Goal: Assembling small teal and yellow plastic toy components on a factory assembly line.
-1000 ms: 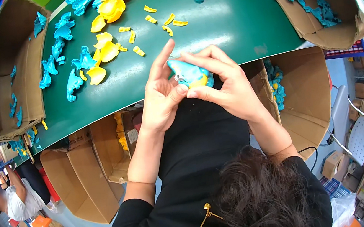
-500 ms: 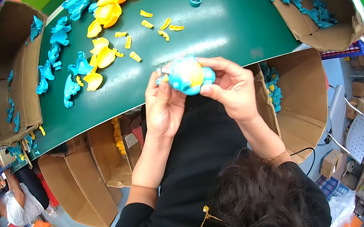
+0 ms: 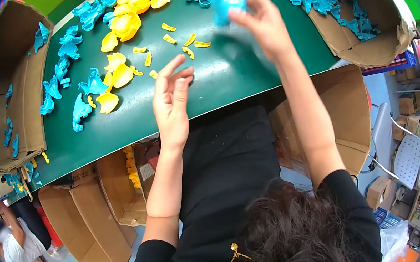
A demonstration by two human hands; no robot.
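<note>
Raised over the far right part of the green table point(image 3: 285, 60), my right hand point(image 3: 263, 18) grips a blue and yellow plastic toy piece point(image 3: 227, 8). Motion blurs its outline, so its exact kind is hard to make out. My left hand point(image 3: 170, 101) hovers near the table's front edge with fingers apart and nothing in it. Several small curved yellow strips point(image 3: 190, 39) lie just beyond that hand. Blue ring-shaped parts point(image 3: 205, 1) sit left of the toy piece.
Yellow shell pieces point(image 3: 125, 24) and blue pieces point(image 3: 80, 112) cover the table's left side. Cardboard boxes stand at left point(image 3: 11, 112) and right point(image 3: 353, 51), both with blue parts. Open cartons point(image 3: 92, 220) stand below the front edge. Another person point(image 3: 20, 243) is at far left.
My right hand has carried the toy piece away from me to the far side of the table. My left hand has let go of it and moved slightly left, fingers spreading.
</note>
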